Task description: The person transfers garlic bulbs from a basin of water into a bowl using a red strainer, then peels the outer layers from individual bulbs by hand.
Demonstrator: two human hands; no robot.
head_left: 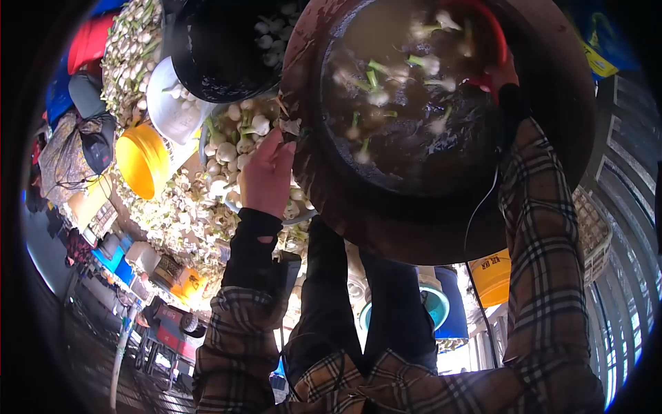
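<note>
The left hand (267, 172) curls closed on the rim of the large brown round basin (386, 228) of murky water with floating white green-stemmed bulbs (372, 83). At one o'clock, the right hand (502, 77) grips a red plastic scoop (491, 34). At nine o'clock, a tray holds washed white bulbs (234, 148) beside a yellow bucket (141, 162).

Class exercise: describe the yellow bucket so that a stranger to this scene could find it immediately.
Start at the big brown basin of murky water, then look left past the person's left hand and the heap of white bulbs. The yellow bucket lies tipped beside a white bowl, the only bright yellow vessel there.
</note>
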